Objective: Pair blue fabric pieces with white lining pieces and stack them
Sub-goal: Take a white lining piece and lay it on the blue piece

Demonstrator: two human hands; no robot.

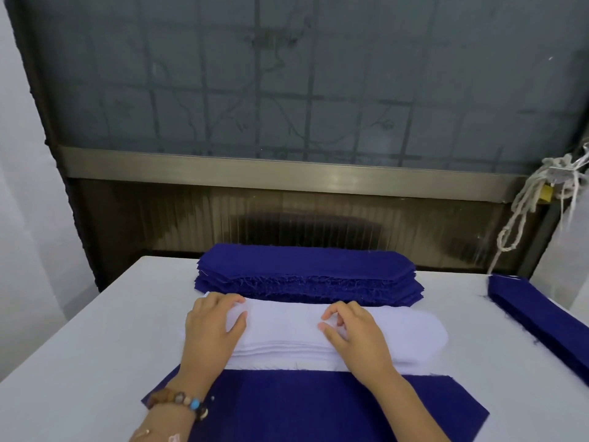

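Dark-blue flat fabric piece [318,406] lies bottom centre on white bench [79,346]. Above it, white rounded-end lining stack [287,330]: left grip [210,330] rests flat, released; right grip [357,336] curls on top ply, pinch indeterminate. Frayed blue fabric stack [306,275] behind.

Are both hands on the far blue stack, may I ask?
No, the left hand and right hand are on the white stack.

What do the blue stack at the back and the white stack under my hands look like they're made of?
Blue stack: woven cloth, matte, possibly cotton; threads fray along its cut edge. White stack: thin, soft, matte lining, perhaps nonwoven; its edges look clean, with hardly any fraying.
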